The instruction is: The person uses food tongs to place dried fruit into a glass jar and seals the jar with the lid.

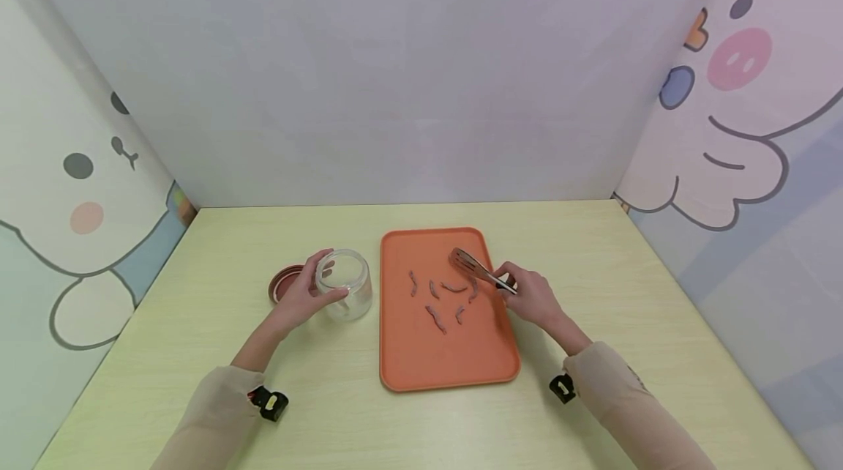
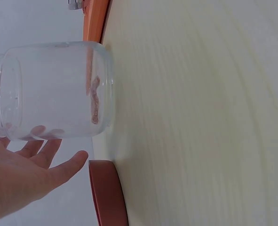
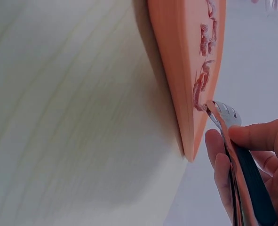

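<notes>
Six or so small reddish strips [image 1: 436,318] lie scattered on the upper middle of the orange tray [image 1: 421,367], apart from one another and well inside its raised rim. Over the tray's far right part hangs the slotted head of a pair of tongs [image 1: 469,262], slanting down to the right hand [image 1: 532,299], whose fingers are curled round the dark handle just beside the tray's right edge; in the right wrist view the tongs' tip sits close to one strip near that edge. Just left of the tray stands a clear glass jar [image 1: 345,293], its side near but not touching the tray's left rim. The left hand [image 1: 304,296] cups the jar from the left, fingers [image 2: 54,148] loosely bent about the glass with the thumb over the open mouth. Behind that hand, farther from the tray, a reddish-brown lid [image 1: 285,282] lies flat on the pale worktop [image 1: 626,287]. Bare worktop runs wide to the right of the tray, beyond its far edge, and before its near edge between the two sleeves.
</notes>
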{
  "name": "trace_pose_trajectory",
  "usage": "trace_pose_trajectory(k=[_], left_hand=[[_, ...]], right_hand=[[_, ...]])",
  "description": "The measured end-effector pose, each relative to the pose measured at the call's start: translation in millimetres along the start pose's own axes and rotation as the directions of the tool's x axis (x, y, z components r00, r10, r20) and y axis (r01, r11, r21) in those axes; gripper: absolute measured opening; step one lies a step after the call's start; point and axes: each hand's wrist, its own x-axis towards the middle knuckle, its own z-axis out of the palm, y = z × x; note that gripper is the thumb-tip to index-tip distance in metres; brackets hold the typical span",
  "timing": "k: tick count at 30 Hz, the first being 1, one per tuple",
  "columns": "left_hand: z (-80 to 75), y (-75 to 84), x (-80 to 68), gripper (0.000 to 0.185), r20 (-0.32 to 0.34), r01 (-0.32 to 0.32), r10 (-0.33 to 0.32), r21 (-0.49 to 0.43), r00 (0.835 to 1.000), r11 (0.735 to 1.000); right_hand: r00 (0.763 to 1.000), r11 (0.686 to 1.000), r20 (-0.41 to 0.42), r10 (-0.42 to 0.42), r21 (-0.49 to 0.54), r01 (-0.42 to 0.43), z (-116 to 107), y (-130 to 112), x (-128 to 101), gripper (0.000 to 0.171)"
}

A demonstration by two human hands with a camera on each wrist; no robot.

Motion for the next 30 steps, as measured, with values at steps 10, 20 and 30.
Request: trace_pose_trajectory(k=[10, 20, 30], left_hand=[[0.4, 1.7, -1.0, 0.074, -0.003, 0.005, -0.005, 0.004, 1.0, 1.0], [-0.1, 0.8, -0.1, 0.075, -0.002, 0.004, -0.004, 0.019, 1.0, 1.0], [0.0, 2.4, -0.7, 0.074, 0.0, -0.006, 0.006, 0.023, 1.0, 1.0]], right_hand=[[1.0, 0.999, -0.019, -0.022, 0.037, 0.022, -8.1, -1.8, -2.4, 0.021], [0.995, 0.993, -0.045, -0.094, 0.06, 0.097, -21.2, -14.6, -1.8, 0.022], [0.989, 0.987, -0.051, -0.14, 0.073, 0.143, -32.4, -38.1, -1.1, 0.023]])
